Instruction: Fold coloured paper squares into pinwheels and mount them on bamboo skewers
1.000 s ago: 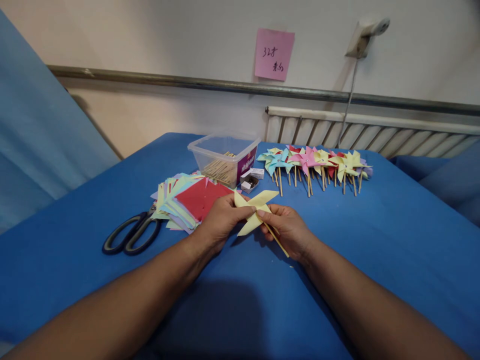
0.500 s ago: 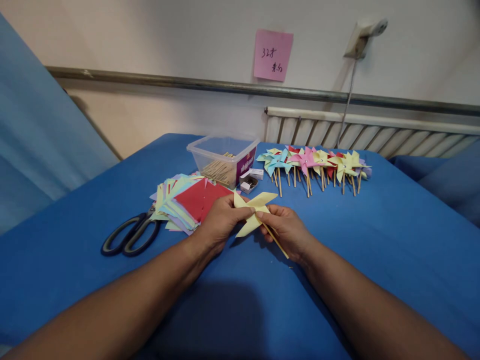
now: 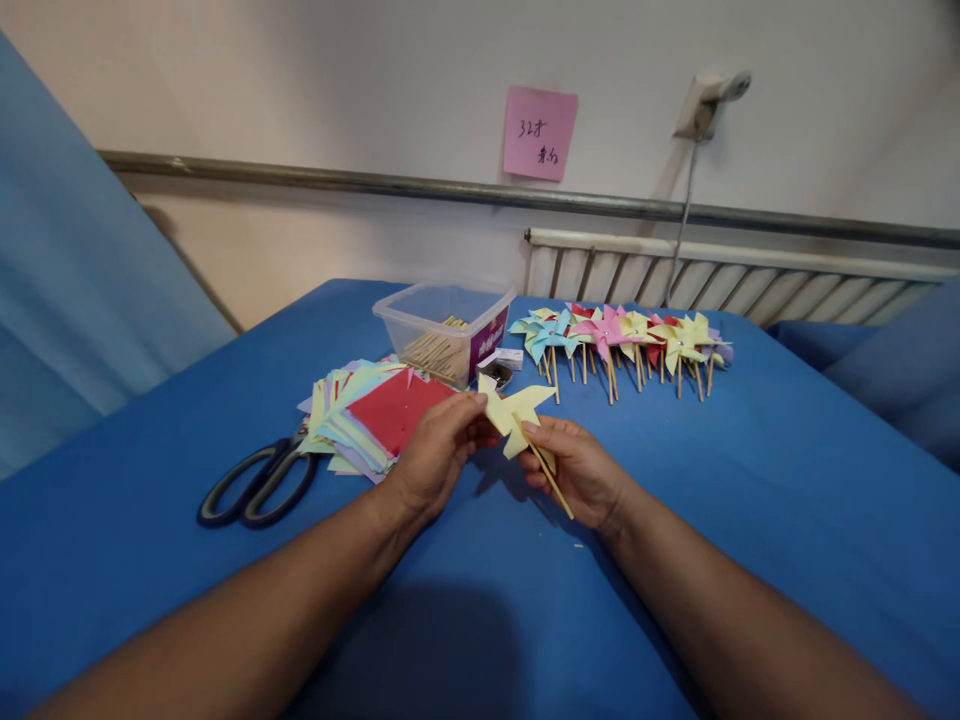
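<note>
A pale yellow paper pinwheel (image 3: 514, 412) on a thin wooden stick (image 3: 547, 472) is held over the blue table between both hands. My left hand (image 3: 435, 455) pinches one of its blades from the left, fingers closed. My right hand (image 3: 577, 468) grips the stick and the pinwheel's centre from below. Just left of my left hand lies a stack of cut coloured paper squares (image 3: 367, 415), red on top.
Black scissors (image 3: 255, 485) lie at the left. A clear plastic box of wooden sticks (image 3: 442, 330) and a small open box of pins (image 3: 499, 372) stand behind the hands. A row of finished pinwheels (image 3: 622, 340) lies at the back right of the blue table (image 3: 750, 480).
The pinwheel has turned in my hands, its blades now folded more compactly around the centre. The view has dipped slightly; both hands stay in the same spot.
</note>
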The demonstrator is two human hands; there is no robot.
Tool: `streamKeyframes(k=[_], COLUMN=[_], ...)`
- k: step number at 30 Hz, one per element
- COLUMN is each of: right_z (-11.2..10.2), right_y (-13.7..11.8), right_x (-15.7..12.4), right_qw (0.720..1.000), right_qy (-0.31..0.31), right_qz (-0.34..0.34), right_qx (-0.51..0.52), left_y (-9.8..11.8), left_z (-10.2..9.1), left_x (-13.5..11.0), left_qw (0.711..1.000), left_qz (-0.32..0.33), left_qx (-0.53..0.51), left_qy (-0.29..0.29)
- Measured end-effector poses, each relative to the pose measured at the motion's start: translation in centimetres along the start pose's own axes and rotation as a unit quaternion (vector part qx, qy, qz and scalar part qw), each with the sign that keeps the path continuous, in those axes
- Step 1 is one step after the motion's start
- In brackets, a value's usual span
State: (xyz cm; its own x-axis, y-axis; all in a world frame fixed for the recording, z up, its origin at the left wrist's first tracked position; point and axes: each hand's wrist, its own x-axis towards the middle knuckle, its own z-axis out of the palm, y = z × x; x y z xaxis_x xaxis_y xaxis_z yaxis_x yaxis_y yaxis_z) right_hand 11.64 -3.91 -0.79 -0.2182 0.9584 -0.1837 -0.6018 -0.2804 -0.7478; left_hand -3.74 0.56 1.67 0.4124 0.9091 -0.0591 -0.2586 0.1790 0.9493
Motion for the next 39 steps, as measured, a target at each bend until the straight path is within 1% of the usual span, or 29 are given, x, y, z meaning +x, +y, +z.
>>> streamKeyframes(k=[2,4,6,8,15,17,22,27,29,32,36,39], right_z=[-0.1,-0.2,-0.2,-0.1,-0.1,-0.1,-0.2,-0.3,-0.2,0.1,0.1,0.0], right_y=[-0.1,-0.1,-0.1,-0.1,0.0,0.1,0.0,-0.1,-0.2,-0.2,0.3,0.7], right_x=[0.0,-0.1,-0.2,-0.2,-0.4,-0.4,-0.5,-0.6,-0.7,-0.7,-0.2,0.3], right_qw=[0.999,0.998,0.997,0.996,0.993,0.991,0.987,0.983,0.984,0.990,0.995,0.993], right_qy=[-0.028,-0.052,-0.067,-0.074,-0.104,-0.113,-0.130,-0.145,-0.137,-0.102,-0.048,-0.018], right_qz=[0.008,0.012,0.018,0.022,0.049,0.058,0.074,0.089,0.099,0.094,0.051,0.015], right_qx=[0.016,0.029,0.038,0.040,0.042,0.040,0.051,0.062,0.052,0.014,-0.066,-0.120], left_y=[0.3,0.7,1.0,1.3,1.5,1.4,1.4,1.7,1.9,2.1,2.2,2.1], left_z=[-0.1,-0.1,-0.2,-0.1,-0.1,-0.1,-0.3,-0.3,-0.3,-0.2,-0.1,-0.1], left_x=[-0.1,-0.2,-0.3,-0.5,-0.7,-0.6,-0.4,-0.5,-0.5,-0.5,-0.2,0.0], left_qw=[1.000,0.998,0.995,0.993,0.986,0.984,0.983,0.979,0.978,0.978,0.979,0.980], left_qz=[0.004,0.006,0.015,0.030,0.084,0.082,0.050,0.071,0.076,0.065,0.034,0.022], left_qx=[-0.001,0.008,0.020,0.033,0.105,0.127,0.153,0.173,0.179,0.185,0.186,0.192], left_qy=[-0.017,-0.055,-0.094,-0.108,-0.095,-0.093,-0.092,-0.085,-0.076,-0.073,-0.082,-0.041])
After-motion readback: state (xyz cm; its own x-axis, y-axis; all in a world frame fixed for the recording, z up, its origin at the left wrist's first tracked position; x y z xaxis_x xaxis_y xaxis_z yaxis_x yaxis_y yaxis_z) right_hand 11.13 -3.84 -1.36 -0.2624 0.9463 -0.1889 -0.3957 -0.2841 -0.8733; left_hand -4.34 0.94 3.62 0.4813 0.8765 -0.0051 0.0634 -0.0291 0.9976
